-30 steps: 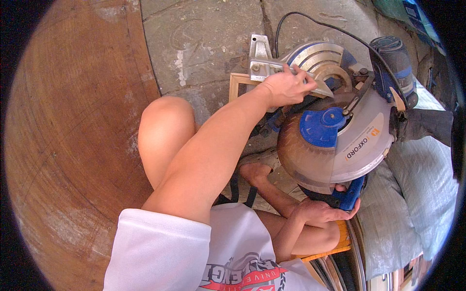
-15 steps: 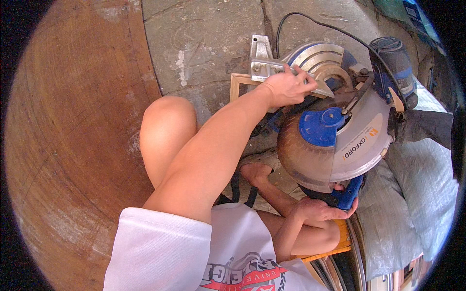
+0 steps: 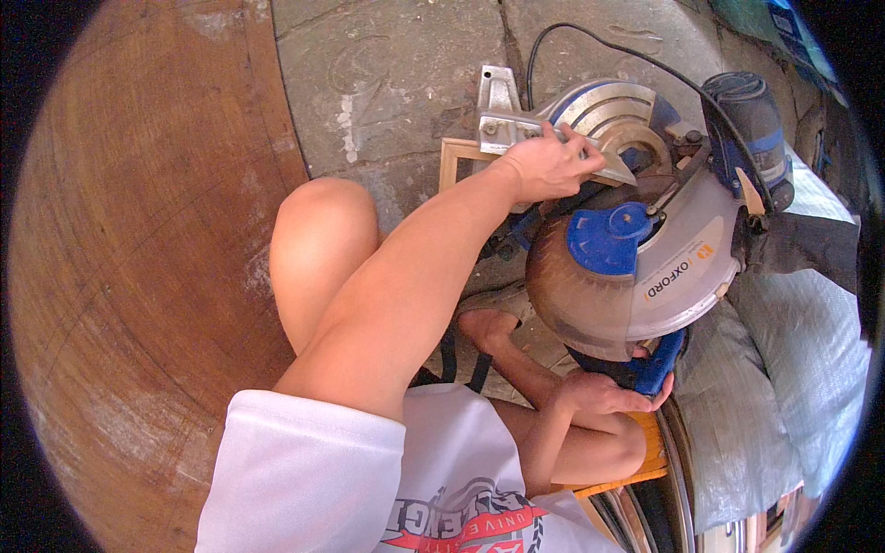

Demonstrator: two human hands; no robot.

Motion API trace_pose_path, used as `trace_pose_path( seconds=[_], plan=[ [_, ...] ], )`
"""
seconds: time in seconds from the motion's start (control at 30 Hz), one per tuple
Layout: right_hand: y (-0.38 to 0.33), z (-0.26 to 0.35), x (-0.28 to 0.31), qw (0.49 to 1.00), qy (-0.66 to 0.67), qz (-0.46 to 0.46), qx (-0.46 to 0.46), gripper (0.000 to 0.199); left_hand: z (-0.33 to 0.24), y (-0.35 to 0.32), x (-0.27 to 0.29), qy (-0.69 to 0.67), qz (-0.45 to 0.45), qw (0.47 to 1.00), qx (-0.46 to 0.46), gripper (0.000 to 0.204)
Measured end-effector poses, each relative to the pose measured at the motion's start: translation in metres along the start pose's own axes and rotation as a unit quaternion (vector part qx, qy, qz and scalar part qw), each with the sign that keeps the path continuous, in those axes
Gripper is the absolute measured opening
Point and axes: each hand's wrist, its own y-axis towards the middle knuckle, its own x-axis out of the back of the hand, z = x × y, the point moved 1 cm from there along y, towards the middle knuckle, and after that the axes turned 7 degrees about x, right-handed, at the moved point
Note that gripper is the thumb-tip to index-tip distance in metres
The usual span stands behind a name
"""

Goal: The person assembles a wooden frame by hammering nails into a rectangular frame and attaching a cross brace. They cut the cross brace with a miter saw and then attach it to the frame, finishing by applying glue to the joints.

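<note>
A miter saw (image 3: 636, 286) with a grey blade guard and a blue guard plate stands on the ground to the right. My left hand (image 3: 553, 169) reaches across to its silver metal fence (image 3: 499, 129), fingers curled over the fence's top edge. What lies under the palm is hidden. Beside that wrist, against the fence, a corner of a light wooden frame (image 3: 450, 162) shows; my forearm covers the rest. Close to my body, my right hand (image 3: 604, 394) is wrapped round the saw's blue handle (image 3: 658, 362). The round toothed blade shows behind the see-through guard.
A black cord (image 3: 608, 41) loops behind the saw from its motor (image 3: 749, 120). A brown wooden board (image 3: 157, 230) lies on the left, beside stone paving (image 3: 387, 55). Silvery sheeting (image 3: 737, 405) and an orange stool edge (image 3: 656, 453) are at the right.
The saw's handle and my right hand have shifted very slightly up and left. My left hand keeps its place on the fence.
</note>
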Motion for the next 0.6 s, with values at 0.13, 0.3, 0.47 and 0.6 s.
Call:
trace_pose_path(
  seconds=[0.13,0.3,0.47,0.6],
  plan=[
    [-0.005,-0.005,0.001,1.0,-0.025,-0.002,0.016,0.065,0.0,0.0,0.001,0.001,0.0,1.0,0.004,0.022],
    [-0.01,-0.01,0.001,0.999,0.0,0.029,-0.025,0.065,0.001,0.001,0.007,-0.005,0.007,1.0,0.001,0.022],
    [-0.019,-0.017,0.002,0.998,-0.005,0.05,-0.04,0.064,0.002,0.002,0.01,-0.002,0.022,1.0,-0.006,0.022],
    [-0.032,-0.028,0.002,0.998,-0.019,0.052,-0.032,0.063,0.001,0.002,0.007,0.0,0.009,1.0,0.001,0.021]
  ],
)
